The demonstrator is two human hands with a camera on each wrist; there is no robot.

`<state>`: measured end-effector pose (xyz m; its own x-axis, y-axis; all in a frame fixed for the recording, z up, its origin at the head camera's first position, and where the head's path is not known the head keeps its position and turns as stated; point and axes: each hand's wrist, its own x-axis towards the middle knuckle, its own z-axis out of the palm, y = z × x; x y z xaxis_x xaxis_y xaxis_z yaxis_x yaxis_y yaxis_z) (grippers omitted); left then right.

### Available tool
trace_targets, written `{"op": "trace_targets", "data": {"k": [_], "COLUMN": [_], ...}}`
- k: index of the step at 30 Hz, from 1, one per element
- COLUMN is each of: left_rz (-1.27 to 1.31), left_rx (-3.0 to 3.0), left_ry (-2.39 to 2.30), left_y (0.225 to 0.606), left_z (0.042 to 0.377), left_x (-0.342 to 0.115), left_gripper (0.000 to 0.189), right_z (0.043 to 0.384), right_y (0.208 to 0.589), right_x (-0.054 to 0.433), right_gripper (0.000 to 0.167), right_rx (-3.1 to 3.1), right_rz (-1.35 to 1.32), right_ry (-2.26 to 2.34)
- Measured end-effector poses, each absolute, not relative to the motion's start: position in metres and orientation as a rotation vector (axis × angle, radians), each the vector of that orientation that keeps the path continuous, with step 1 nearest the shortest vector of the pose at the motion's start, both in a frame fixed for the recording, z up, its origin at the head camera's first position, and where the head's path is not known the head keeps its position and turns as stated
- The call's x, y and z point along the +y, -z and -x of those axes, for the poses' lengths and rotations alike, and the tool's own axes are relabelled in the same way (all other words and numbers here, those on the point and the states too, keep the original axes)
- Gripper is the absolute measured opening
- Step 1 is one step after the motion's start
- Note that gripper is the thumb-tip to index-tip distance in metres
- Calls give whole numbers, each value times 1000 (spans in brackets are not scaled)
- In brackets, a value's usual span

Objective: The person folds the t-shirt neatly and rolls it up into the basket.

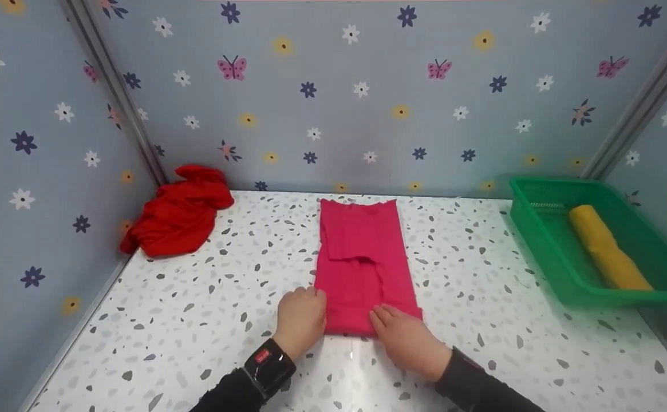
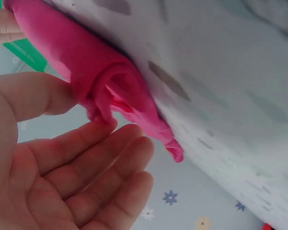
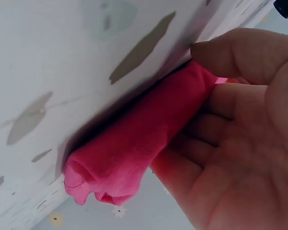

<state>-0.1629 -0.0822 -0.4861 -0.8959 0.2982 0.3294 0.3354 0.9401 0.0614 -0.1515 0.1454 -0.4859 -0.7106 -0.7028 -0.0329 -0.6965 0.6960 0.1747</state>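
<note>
A pink garment point(image 1: 356, 274) lies folded into a long strip on the speckled table, its near end turned over into a thick roll. At the left end of that roll is my left hand point(image 1: 302, 320); in the left wrist view its thumb and index finger pinch the rolled layers point(image 2: 117, 81), the other fingers spread below. My right hand point(image 1: 405, 340) grips the near edge farther right. Seen from the right wrist, its thumb is at one side of the roll point(image 3: 134, 139) and the fingers curl against the other.
A crumpled red cloth point(image 1: 181, 214) lies in the back left corner against the wall. On the right stands a green plastic basket point(image 1: 551, 257) with a rolled yellow cloth point(image 1: 608, 249) inside. Flower-printed panels point(image 1: 367, 97) enclose the table point(image 1: 241, 252) at the back and both sides.
</note>
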Motion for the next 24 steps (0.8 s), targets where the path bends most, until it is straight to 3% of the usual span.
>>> {"op": "trace_targets", "data": {"k": [8,18,24], "left_rz": [704,727,727], "left_rx": [-2735,-2842,-2848], "left_ry": [121,137,148], "left_y": [491,487,487], "left_z": [153,146,146], "left_x": [-75,-74,-74], "left_gripper": [8,27,12], "right_z": [157,164,169], "right_y": [489,490,489], "right_x": [146,149,149], "right_gripper": [44,43,33], "right_rx": [-2899,-2846,-2812], "right_rz": [-1103,-1128,-1148], "right_ry": [114,28,7]}}
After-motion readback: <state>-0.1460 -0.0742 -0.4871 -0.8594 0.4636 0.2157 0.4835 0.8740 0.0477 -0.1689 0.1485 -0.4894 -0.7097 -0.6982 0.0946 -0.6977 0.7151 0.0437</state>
